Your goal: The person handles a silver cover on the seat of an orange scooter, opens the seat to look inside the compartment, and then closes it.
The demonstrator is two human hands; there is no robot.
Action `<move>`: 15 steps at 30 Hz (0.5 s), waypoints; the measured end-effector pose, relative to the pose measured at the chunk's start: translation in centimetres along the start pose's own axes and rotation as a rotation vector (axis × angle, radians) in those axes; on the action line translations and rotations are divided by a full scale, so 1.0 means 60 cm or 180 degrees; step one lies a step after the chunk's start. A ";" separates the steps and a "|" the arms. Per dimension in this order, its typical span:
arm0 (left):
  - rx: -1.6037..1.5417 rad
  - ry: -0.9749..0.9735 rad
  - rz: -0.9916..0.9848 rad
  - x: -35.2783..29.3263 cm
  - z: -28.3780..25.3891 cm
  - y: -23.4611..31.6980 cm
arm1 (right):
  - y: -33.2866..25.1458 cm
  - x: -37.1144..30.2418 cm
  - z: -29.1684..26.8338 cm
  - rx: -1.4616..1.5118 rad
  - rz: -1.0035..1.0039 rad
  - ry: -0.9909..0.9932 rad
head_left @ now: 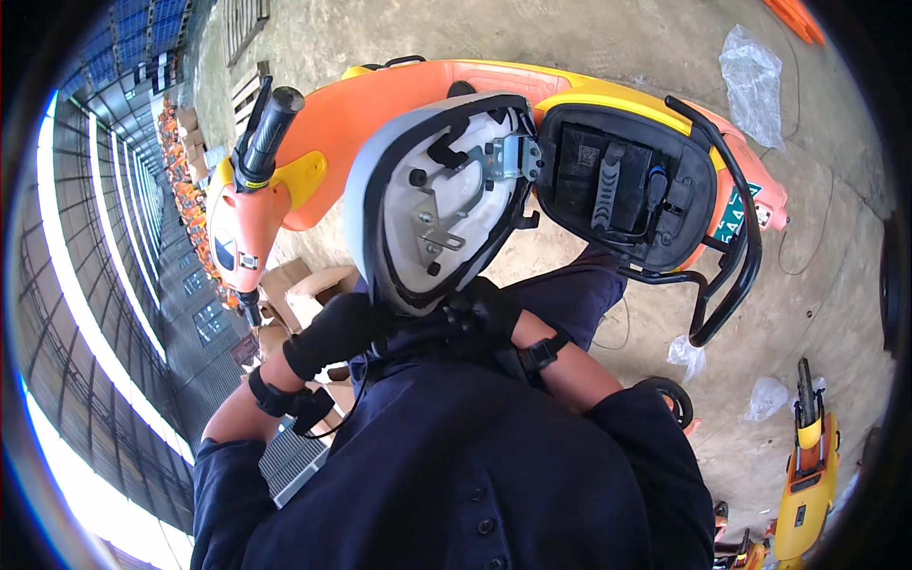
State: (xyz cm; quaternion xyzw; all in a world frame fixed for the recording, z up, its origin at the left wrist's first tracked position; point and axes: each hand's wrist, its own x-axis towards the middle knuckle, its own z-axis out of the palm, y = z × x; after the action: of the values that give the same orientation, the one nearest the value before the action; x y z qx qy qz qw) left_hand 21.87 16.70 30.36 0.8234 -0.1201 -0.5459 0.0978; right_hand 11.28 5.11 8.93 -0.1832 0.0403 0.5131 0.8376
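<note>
An orange and yellow electric scooter (380,104) stands across in front of me, handlebar at the left. Its seat (437,223) is tipped up, showing a pale underside with metal brackets and a black padded rim. My left hand (347,328), in a black glove, is closed at the near left edge of the seat, its fingertips hard to make out. At the near right edge, my gloved right hand (486,310) has its fingers curled against the rim. The open compartment (570,223) holds a black battery (587,171) with a grey handle, plus a cable plug (656,182).
A black rear rack (750,237) juts out at the right. Clear plastic bags (750,81) lie on the concrete floor. Cardboard boxes (285,294) stand behind the handlebar grip (281,109). Another yellow scooter (807,494) is at the lower right; a row of orange scooters lines the left.
</note>
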 end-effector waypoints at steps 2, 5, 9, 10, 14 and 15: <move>0.0391 0.0120 0.0474 -0.003 0.008 0.004 | 0.006 -0.002 0.005 0.0803 0.0444 0.0365; 0.0384 -0.0077 -0.0479 -0.002 -0.002 0.031 | -0.004 0.004 0.010 0.0694 0.0321 0.0353; 0.0565 0.0270 -0.0595 0.000 -0.007 -0.012 | -0.017 0.033 0.017 0.0830 0.0667 0.0434; 0.0546 0.0298 -0.0589 0.001 -0.008 -0.019 | -0.022 0.037 0.016 0.0545 0.0683 0.0477; 0.0507 0.0783 -0.0185 -0.003 0.015 -0.034 | -0.077 0.023 0.000 -0.2951 -0.0309 -0.0162; 0.0456 0.0900 -0.0267 -0.005 0.019 -0.039 | -0.098 0.006 0.002 -0.3469 -0.0247 0.0136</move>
State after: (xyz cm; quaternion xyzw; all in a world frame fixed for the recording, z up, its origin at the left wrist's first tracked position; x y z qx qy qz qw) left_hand 20.91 18.98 29.46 0.9012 -0.1093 -0.4182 0.0318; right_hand 16.59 3.05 10.54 -0.6025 -0.2212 0.4246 0.6386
